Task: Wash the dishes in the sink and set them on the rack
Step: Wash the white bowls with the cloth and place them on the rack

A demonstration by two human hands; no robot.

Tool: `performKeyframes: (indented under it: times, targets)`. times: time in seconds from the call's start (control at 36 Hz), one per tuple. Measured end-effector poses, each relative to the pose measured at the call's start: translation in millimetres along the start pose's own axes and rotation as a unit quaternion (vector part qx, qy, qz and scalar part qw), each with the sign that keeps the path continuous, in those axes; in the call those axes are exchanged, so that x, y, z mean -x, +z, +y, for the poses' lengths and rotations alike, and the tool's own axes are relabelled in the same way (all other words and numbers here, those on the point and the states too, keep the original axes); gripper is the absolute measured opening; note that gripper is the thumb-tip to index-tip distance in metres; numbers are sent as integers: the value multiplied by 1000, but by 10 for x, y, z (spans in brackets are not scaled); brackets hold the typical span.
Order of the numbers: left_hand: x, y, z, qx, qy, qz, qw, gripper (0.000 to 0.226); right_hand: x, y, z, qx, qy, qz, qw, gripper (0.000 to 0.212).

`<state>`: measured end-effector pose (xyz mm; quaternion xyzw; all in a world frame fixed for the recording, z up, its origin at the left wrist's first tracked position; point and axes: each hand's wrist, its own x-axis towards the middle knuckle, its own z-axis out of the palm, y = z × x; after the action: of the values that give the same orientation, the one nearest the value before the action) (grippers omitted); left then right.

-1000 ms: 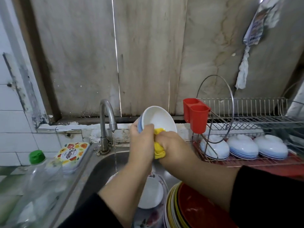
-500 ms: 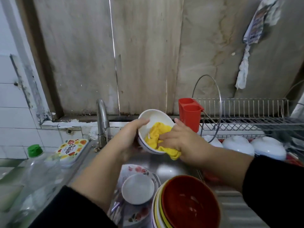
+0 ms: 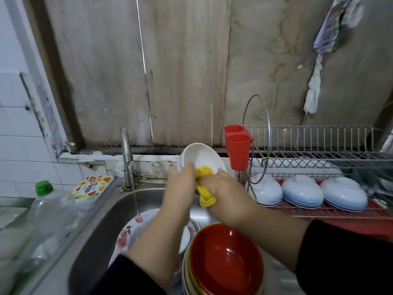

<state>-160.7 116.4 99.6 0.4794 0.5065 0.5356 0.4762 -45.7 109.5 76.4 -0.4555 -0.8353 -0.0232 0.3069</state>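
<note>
While water runs from the tap (image 3: 126, 150) at the back edge of the sink (image 3: 110, 213), you hold a white bowl (image 3: 201, 157) tilted above the basin, its opening facing you. Your left hand (image 3: 180, 186) grips the bowl's left rim, fingers curled round it with the thumb at the inside edge. Your right hand (image 3: 224, 188) clutches a yellow cloth (image 3: 205, 188), fingers closed round it, and presses it against the bowl's lower inside wall; part of the cloth hangs below your fist. Down in the sink a floral plate (image 3: 127, 233) lies under the stream, mostly hidden by your left forearm. At the sink's near right corner stands a stack of bowls with a red bowl (image 3: 227, 260) on top. Right of the sink, the rack (image 3: 319, 158) carries three white bowls (image 3: 303, 191) upside down on its lower tier and a red cup holder (image 3: 238, 149) on its left end. Left of the sink stand a clear bottle (image 3: 46, 211) with a green cap and a soap tub (image 3: 93, 187)
</note>
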Motion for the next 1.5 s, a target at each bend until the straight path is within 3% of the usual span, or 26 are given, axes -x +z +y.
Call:
performKeyframes:
  times: [0.03, 0.11, 0.14, 0.19, 0.25, 0.33, 0.44, 0.47, 0.58, 0.64, 0.72, 0.75, 0.86, 0.89, 1.08, 1.17, 1.25, 1.33, 1.39, 1.5]
  targets:
    - [34, 29, -23, -1, 17, -5, 1000, 28, 1, 35, -52, -71, 45, 14, 996, 12]
    - [38, -44, -70, 30, -13, -79, 996, 96, 0, -34, -82, -242, 149, 14, 959, 11]
    - [3, -98, -104, 51, -24, -98, 994, 102, 14, -80, -61, -299, 184, 17, 936, 14]
    - [-46, -185, -160, 109, -36, -80, 990, 78, 44, -124, -42, -462, 234, 28, 855, 13]
    - [-141, -228, -257, 167, -88, -35, 981, 60, 81, -93, -56, -598, 251, 48, 760, 35]
    - [-169, -233, -348, 257, -170, -59, 949, 45, 104, 40, -80, -692, 254, 70, 672, 57]
    - [-129, -201, -342, 387, -196, -68, 899, 42, 106, 59, -89, -777, 283, 84, 556, 27]
    - [-142, -199, -350, 403, -192, -67, 892, 43, 99, 58, -90, -780, 304, 82, 540, 40]
    - [-200, -230, -326, 405, -184, -20, 896, 44, 86, 75, -69, -747, 358, 94, 552, 92]
    - [-206, -269, -281, 399, -160, 13, 903, 38, 92, 56, -34, -704, 393, 123, 578, 81]
    - [-181, -330, -213, 380, -102, 75, 916, 16, 78, -32, 30, -636, 399, 194, 631, 26]
    - [-168, -324, -196, 362, -86, 97, 923, 15, 62, -56, 47, -617, 375, 208, 659, 19]
    - [-88, -253, -185, 283, -72, 140, 946, 22, -6, -131, -139, -461, 213, 92, 856, 20]
    - [-71, -247, -185, 275, -75, 149, 947, 22, -13, -115, -190, -415, 178, 71, 889, 21]
    - [-60, -355, -233, 205, -46, 185, 960, 25, 45, -72, -73, -190, 93, 8, 977, 16]
    - [-59, -318, -232, 176, -60, 181, 966, 27, -39, -76, -94, -140, 116, 23, 983, 9]
    - [-61, -305, -218, 181, -81, 183, 963, 26, -64, -35, -154, -270, 169, 44, 947, 6]
    - [-38, -336, -246, 168, -70, 199, 963, 28, -47, -127, -166, -337, 228, -6, 914, 21]
    - [-21, -359, -290, 167, -75, 206, 961, 29, -52, -191, -102, -369, 254, -37, 893, 20]
    - [-8, -387, -285, 116, -62, 204, 970, 34, -107, -294, -120, -514, 286, 84, 804, 25]
